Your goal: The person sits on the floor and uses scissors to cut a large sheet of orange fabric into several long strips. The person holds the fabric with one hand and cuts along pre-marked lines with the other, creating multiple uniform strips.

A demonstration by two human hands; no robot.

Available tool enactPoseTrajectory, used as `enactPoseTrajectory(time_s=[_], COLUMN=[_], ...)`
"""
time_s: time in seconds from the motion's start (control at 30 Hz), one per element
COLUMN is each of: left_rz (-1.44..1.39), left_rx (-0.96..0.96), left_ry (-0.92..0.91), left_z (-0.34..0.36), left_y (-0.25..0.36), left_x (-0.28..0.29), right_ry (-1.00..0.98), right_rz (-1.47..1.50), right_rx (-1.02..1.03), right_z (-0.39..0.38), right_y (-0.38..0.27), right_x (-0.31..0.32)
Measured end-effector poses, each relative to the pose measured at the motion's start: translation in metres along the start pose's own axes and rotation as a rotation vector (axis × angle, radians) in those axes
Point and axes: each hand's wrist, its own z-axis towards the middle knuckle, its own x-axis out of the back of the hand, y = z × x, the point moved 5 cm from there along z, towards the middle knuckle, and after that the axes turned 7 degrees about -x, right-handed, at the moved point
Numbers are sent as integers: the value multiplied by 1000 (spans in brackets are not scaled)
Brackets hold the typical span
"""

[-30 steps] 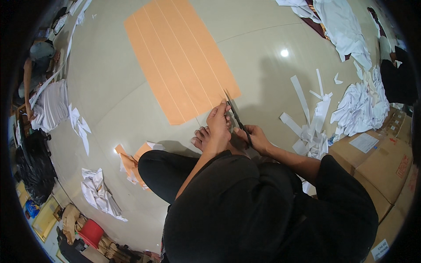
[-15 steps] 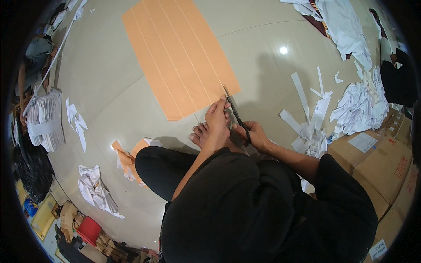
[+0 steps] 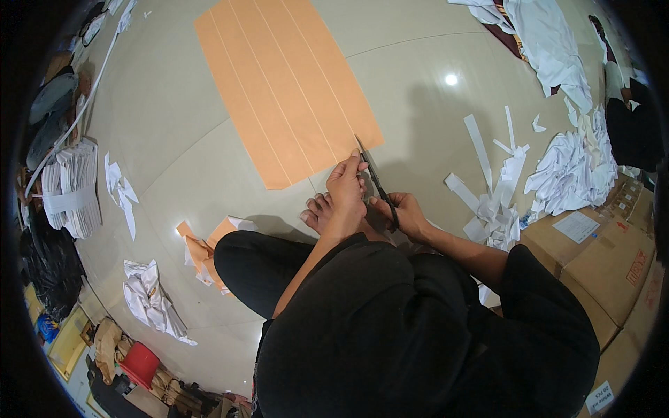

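Note:
A large orange sheet (image 3: 279, 83) with pale parallel lines lies on the floor ahead. My left hand (image 3: 345, 181) pinches its near edge between thumb and fingers, beside the blades. In my right hand (image 3: 408, 216), black-handled scissors (image 3: 373, 171) point away from me, their blades over the sheet near its lower right corner. My bare toes (image 3: 317, 209) show just left of and below my left hand.
White strips (image 3: 488, 188), crumpled white scraps (image 3: 571, 160) and cardboard boxes (image 3: 599, 265) lie right, near a dark-clothed person (image 3: 631, 125). Left are a banded white stack (image 3: 70, 188), black plastic (image 3: 52, 265) and a red container (image 3: 139, 364); orange scraps (image 3: 198, 254) sit by my knee.
The scissors and both hands sit slightly higher in the view, with the grip unchanged. At the far left, a co-worker's arm has moved away from the white stack, which now shows a band around it.

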Motion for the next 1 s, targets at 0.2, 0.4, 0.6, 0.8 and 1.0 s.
enactPoseTrajectory(time_s=[0.2, 0.4, 0.6, 0.8, 1.0], left_rz=[-23, 1, -7, -14, -90], left_rx=[-10, 8, 9, 4, -8], left_ry=[33, 4, -3, 2, 23], left_z=[0, 0, 1, -1, -3], left_y=[0, -1, -2, 2, 5], left_x=[-1, 0, -1, -2, 0], right_ry=[-3, 1, 2, 9, 8], right_rz=[-6, -29, -39, -51, 27], right_rx=[7, 13, 14, -9, -42], right_z=[1, -1, 1, 0, 7], right_y=[2, -2, 1, -3, -10], right_x=[1, 0, 2, 3, -1])
